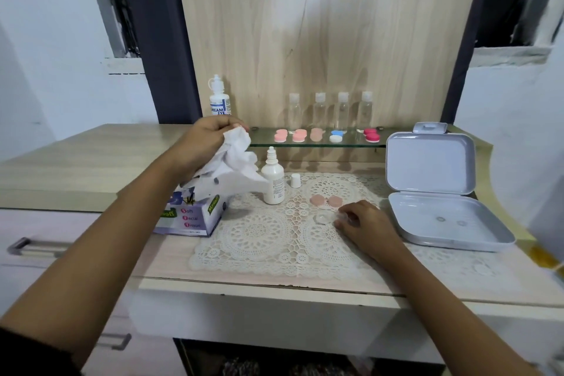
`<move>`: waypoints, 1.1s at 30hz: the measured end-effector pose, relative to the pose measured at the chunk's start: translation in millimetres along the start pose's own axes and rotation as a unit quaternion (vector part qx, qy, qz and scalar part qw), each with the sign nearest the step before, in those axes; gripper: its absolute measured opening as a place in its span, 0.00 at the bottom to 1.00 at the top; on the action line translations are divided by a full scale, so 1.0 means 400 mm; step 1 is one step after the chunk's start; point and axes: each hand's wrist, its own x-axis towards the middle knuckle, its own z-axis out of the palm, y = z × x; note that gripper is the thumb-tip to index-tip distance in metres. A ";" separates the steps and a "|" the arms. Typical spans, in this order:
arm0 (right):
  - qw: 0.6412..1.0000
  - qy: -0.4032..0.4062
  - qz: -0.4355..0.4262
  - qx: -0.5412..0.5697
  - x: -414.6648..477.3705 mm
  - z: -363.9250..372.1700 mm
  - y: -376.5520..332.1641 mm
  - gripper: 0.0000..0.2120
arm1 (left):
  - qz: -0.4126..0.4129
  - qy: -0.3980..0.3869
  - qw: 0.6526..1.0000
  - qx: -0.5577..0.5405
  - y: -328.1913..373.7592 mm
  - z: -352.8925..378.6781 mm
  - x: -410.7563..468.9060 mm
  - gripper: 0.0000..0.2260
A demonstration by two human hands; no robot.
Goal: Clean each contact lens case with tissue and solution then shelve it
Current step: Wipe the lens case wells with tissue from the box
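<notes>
While left hand (207,134) grips crumpled white tissue (235,159) above tissue box (189,217) printed "Soft Facial Tissue", right hand (363,223) rests on lace mat (259,238), fingers curled over one end of clear lens case (323,217). Two pink caps (326,201) just behind case. Solution bottle (273,183) upright, uncapped, label unreadable. Back bottle (219,101) reads "DREAM EYE". Coloured cases (305,135) on glass shelf (354,143).

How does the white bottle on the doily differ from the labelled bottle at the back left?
The doily bottle is uncapped, its cap beside it; the back bottle looks capped. The back bottle carries a blue label; the doily bottle only small print. Both are white and upright.
</notes>
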 end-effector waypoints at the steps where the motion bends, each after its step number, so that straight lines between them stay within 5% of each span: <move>1: 1.000 0.001 -0.001 -0.001 0.000 0.000 0.000 0.15 | -0.006 -0.017 1.000 -0.008 0.001 0.016 -0.013 0.10; 9: 1.000 -0.006 0.007 -0.006 -0.002 -0.005 -0.003 0.15 | -0.030 -0.121 0.992 0.003 -0.059 0.184 -0.068 0.10; 16: 1.000 -0.005 0.007 -0.001 -0.001 -0.006 -0.008 0.14 | -0.039 -0.113 0.991 0.064 -0.152 0.298 -0.046 0.02; 33: 1.000 -0.002 -0.005 -0.004 0.005 0.005 0.004 0.14 | 0.141 -0.107 0.959 0.223 -0.237 0.355 -0.051 0.08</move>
